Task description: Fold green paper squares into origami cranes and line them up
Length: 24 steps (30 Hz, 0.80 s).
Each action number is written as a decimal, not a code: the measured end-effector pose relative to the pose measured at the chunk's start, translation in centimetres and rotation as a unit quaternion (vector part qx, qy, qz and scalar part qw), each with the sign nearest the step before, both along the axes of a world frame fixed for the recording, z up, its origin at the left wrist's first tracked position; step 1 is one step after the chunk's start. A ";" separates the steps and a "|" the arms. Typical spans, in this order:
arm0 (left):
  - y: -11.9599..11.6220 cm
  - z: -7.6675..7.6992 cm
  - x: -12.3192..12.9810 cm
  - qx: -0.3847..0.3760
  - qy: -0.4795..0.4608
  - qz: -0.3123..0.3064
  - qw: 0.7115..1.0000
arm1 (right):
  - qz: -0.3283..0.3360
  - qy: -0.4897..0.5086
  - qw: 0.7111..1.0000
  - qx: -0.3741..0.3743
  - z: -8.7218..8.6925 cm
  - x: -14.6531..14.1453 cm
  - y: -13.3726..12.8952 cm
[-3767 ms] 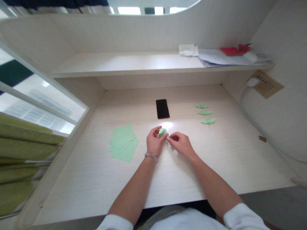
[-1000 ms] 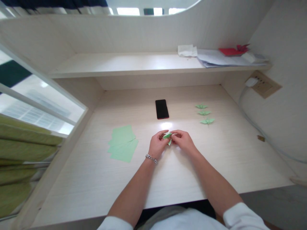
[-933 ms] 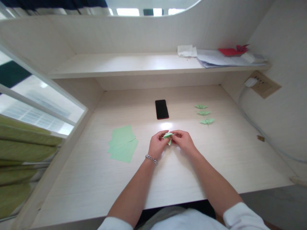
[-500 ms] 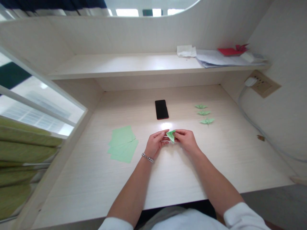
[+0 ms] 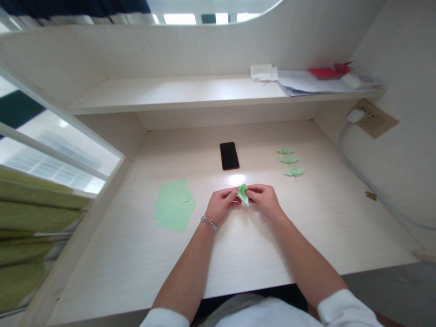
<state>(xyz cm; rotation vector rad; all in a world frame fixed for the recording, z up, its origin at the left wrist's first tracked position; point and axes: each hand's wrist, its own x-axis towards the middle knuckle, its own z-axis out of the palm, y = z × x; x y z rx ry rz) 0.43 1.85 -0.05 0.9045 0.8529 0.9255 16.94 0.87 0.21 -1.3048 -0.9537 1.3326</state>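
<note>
Head view. The folded green paper (image 5: 243, 195) is held above the desk (image 5: 143, 272), between the two hands, with one narrow point directed down toward the person. The left hand (image 5: 220, 204) is at the left edge of the piece, thumb and forefinger closed on it; the placement of the remaining left fingers is partly hidden. The right hand (image 5: 265, 200) has its thumb and forefinger clamped on the right edge; its other fingers are curled beneath and not fully seen. A chain bracelet (image 5: 209, 223) is on the left wrist.

To the left of the hands, green sheets (image 5: 174, 206) lie flat, overlapping in a loose fan. Beyond the hands, a phone (image 5: 229, 156) lies with its dark screen up. To the right and farther back, three small folded green figures (image 5: 289, 161) with spread wings stand in a row, apart from one another. The shelf (image 5: 170, 93) above bears white papers (image 5: 298, 84) and a red sheet (image 5: 323, 73) at its right end. A white plug (image 5: 356, 116) sits in the wall socket (image 5: 378, 122).
</note>
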 end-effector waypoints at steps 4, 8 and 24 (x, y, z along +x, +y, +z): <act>0.1 -0.2 0.0 0.005 -0.001 0.007 1.000 | 0.005 0.004 1.000 -0.001 -0.1 0.0 0.0; 0.0 -0.3 0.2 0.011 0.006 0.007 1.000 | 0.019 -0.002 1.000 0.000 -0.1 0.0 0.0; -0.1 -0.9 1.0 0.035 0.082 0.035 0.995 | 0.010 -0.133 0.990 0.044 -0.5 -0.2 -0.2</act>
